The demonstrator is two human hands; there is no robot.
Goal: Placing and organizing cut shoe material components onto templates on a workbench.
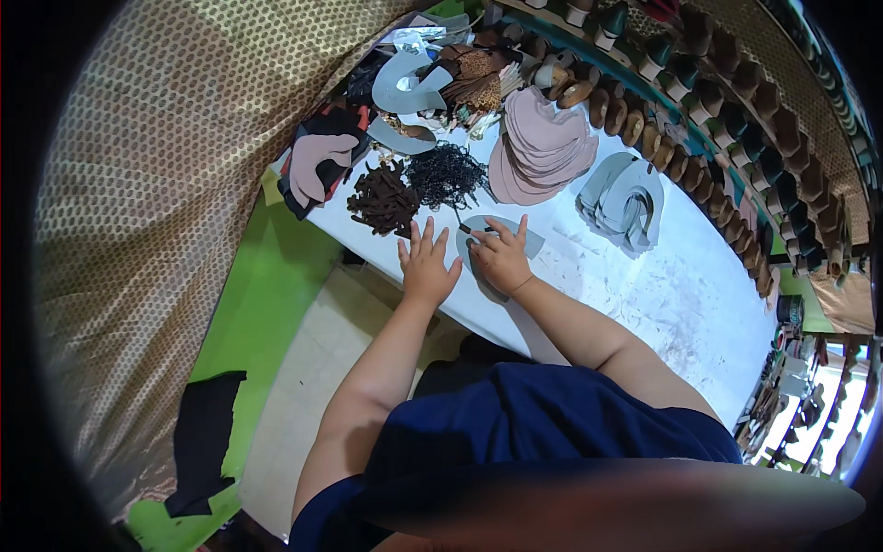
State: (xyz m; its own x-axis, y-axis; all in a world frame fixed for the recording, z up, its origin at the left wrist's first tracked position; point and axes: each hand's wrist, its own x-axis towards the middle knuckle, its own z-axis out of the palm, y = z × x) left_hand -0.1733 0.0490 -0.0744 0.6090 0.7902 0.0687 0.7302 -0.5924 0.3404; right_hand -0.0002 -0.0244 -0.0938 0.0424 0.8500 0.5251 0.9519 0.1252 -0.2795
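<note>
White table (644,285): right hand (501,260) presses grey cutout (532,241); left hand (428,264) flat beside it.

Grey cutout (497,241), pink stack (541,147), white table (662,285).

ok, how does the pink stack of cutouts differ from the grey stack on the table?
The pink stack is rounded, solid pieces piled high; the grey stack is horseshoe-shaped pieces with open middles, lying flatter. The pink stack sits farther from the person, next to the brown shoe forms; the grey stack lies to its right. Both rest untouched on the white table.
</note>
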